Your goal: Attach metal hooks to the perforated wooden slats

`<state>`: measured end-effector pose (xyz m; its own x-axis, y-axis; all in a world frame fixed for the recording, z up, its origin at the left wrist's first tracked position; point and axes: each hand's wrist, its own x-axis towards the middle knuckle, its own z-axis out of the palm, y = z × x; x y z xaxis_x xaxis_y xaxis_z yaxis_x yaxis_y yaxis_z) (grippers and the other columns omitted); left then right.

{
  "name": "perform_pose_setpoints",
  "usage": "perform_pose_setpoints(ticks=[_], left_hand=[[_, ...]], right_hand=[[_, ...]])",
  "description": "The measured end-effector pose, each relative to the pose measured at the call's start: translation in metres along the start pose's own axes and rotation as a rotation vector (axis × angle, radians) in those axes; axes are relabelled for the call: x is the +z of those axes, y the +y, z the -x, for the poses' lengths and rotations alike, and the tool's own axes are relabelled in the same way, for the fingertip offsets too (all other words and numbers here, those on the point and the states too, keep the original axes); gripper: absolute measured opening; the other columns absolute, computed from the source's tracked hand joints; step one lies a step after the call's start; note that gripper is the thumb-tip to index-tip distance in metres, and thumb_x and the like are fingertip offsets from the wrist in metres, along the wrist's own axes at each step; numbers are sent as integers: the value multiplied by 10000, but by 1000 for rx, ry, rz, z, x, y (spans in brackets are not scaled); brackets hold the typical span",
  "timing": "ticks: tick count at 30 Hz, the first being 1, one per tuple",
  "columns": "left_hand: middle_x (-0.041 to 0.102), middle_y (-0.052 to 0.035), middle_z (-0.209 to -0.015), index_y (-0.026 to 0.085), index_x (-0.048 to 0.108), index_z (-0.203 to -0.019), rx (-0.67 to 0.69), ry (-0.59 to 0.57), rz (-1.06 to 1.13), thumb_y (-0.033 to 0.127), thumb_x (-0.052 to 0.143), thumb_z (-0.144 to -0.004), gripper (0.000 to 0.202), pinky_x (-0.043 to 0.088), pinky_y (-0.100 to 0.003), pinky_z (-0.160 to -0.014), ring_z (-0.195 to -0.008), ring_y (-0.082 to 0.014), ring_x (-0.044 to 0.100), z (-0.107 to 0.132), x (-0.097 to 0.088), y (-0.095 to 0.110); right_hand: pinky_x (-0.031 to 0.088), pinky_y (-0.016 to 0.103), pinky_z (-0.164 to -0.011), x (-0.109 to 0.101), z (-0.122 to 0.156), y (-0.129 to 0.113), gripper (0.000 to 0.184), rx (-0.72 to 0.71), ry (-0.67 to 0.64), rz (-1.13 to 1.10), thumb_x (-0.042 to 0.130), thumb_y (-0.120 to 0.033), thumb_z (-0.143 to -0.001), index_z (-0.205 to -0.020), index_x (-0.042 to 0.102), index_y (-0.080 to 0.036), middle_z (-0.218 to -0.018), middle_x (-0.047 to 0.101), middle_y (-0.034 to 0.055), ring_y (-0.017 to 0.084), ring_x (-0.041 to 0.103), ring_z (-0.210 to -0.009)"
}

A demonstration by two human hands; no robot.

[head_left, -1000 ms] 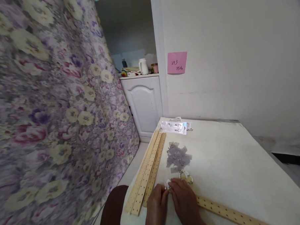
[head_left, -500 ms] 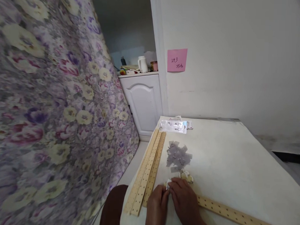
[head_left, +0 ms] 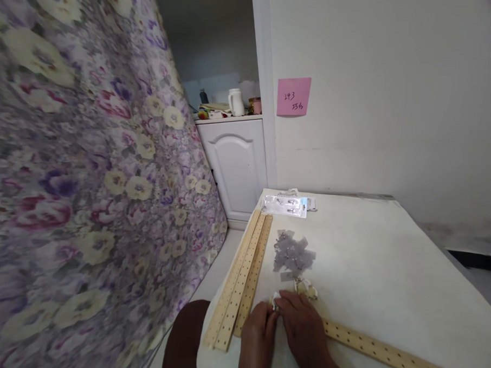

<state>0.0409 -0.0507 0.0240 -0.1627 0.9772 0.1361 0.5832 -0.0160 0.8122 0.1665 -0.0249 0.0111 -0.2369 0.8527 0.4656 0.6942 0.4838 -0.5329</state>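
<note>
My left hand (head_left: 259, 328) and my right hand (head_left: 303, 326) meet at the near end of the table, both with fingers bent and closed. A small white piece (head_left: 275, 300) shows at their fingertips; its kind is too small to make out, and the fingers partly cover it. From behind my right hand a pale wooden strip with rows of holes (head_left: 369, 342) runs to the right; its left end is hidden. Just past my right fingers lie small white and yellowish pieces (head_left: 306, 289). Farther off is a pile of small grey translucent packets (head_left: 293, 255) with shiny metal bits.
More perforated wooden strips (head_left: 241, 289) lie lengthwise along the left table edge. A clear blister pack (head_left: 284, 206) rests at the far end of the white-covered table (head_left: 372, 254). A floral curtain (head_left: 106, 199) hangs on the left; a white cabinet (head_left: 238, 167) stands behind.
The view has shifted very slightly. Both hands stay in place around the small white piece, with hardly any visible movement.
</note>
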Motion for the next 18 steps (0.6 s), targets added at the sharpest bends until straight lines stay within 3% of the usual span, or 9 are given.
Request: perform_pose_setpoints(ticks=[18], left_hand=[[619,-19,-748,217,559,-733,22,-16,-10,293,490,-874,175,390,-271,-653,-695,-184,551,1,0,-4]], right_hand=[[428,396,-911,9,8,6,377,-87,-43,181,565,-102,-809,-1140,626,-272,-1196,660,12,248,576,-1026]])
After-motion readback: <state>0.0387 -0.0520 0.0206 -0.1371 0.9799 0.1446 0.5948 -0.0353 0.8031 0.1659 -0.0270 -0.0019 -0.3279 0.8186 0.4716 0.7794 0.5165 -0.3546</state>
